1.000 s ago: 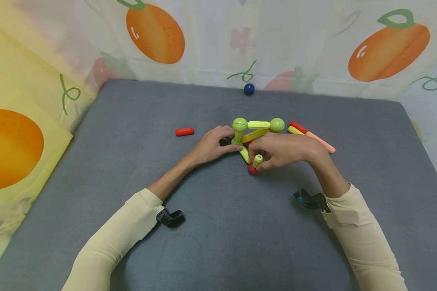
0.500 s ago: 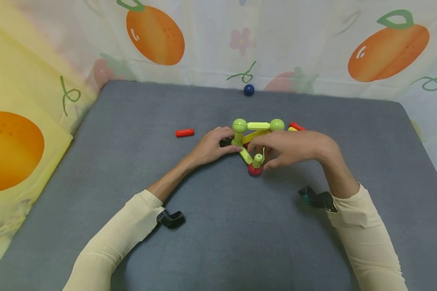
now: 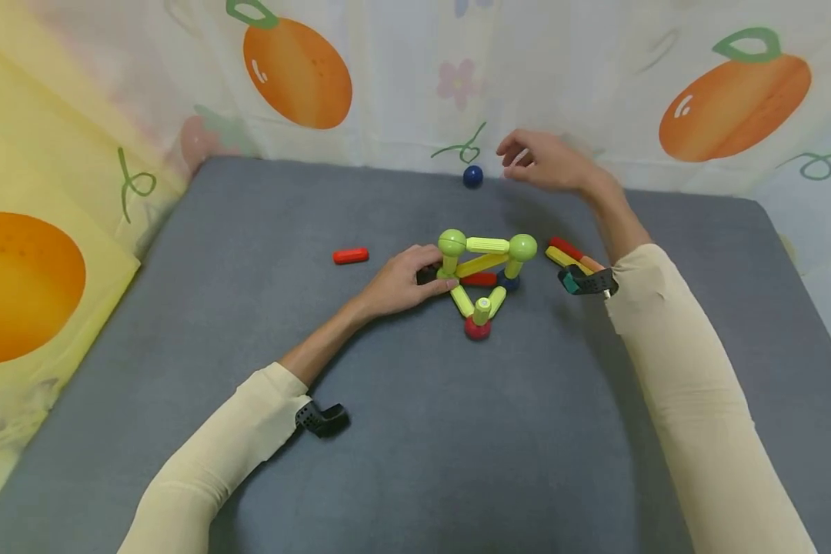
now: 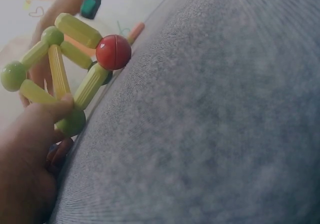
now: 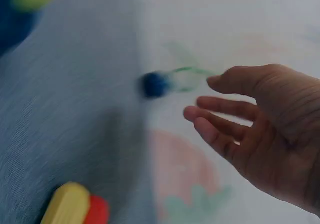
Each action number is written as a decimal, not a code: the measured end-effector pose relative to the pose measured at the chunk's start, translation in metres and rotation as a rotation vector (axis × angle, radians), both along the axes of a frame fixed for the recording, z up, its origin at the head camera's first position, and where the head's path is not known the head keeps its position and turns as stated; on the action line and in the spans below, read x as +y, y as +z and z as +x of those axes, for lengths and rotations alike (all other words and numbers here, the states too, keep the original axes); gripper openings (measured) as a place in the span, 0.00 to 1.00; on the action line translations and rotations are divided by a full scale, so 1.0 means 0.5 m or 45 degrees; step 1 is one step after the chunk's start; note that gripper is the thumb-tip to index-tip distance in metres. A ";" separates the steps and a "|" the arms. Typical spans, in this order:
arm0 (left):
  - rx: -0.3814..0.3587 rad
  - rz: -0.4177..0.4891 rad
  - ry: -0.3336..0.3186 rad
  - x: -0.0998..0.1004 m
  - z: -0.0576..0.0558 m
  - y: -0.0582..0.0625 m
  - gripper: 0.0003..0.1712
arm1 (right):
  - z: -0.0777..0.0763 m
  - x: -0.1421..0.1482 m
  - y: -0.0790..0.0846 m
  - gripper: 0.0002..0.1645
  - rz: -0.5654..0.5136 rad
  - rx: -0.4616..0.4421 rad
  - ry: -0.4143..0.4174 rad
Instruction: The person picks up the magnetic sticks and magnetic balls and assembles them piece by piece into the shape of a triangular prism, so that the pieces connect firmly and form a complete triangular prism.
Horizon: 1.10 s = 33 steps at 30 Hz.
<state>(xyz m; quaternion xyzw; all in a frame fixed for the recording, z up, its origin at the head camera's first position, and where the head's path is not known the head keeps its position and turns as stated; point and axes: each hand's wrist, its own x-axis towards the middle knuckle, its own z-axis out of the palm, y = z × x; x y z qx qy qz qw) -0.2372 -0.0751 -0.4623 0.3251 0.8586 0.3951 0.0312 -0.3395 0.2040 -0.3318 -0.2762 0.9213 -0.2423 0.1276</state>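
A frame of magnetic sticks and balls stands mid-table. Its upper green ball (image 3: 522, 247) is joined by a pale green stick (image 3: 488, 245) to another green ball. At the front, a red ball (image 3: 478, 328) carries an upright green stick (image 3: 482, 310). My left hand (image 3: 405, 281) holds the frame's left corner, its thumb on the lower green ball (image 4: 71, 122); some fingers are hidden behind. My right hand (image 3: 550, 161) hovers at the far edge with relaxed, slightly bent fingers and nothing in them. Just left of it lies a loose dark blue ball (image 3: 473, 177), untouched.
Loose red (image 3: 565, 248), yellow (image 3: 559, 259) and orange sticks lie right of the frame, partly under the right forearm. A single red stick (image 3: 350, 255) lies to the left. A fruit-print curtain (image 3: 402, 77) hangs along the table's far edge.
My right hand has let go of the upright stick on the red ball and moved to the far edge near the blue ball. The left hand stays at the frame's corner.
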 end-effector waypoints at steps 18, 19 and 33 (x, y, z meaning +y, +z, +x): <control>-0.028 0.067 0.017 0.013 0.001 0.001 0.12 | -0.031 -0.011 -0.085 0.20 0.408 0.034 0.237; -0.028 0.084 0.010 0.014 0.000 0.000 0.12 | -0.021 -0.002 -0.081 0.19 0.386 0.041 0.237; -0.049 0.075 -0.038 0.029 -0.030 0.006 0.15 | 0.184 0.139 0.058 0.26 0.215 -0.008 -0.063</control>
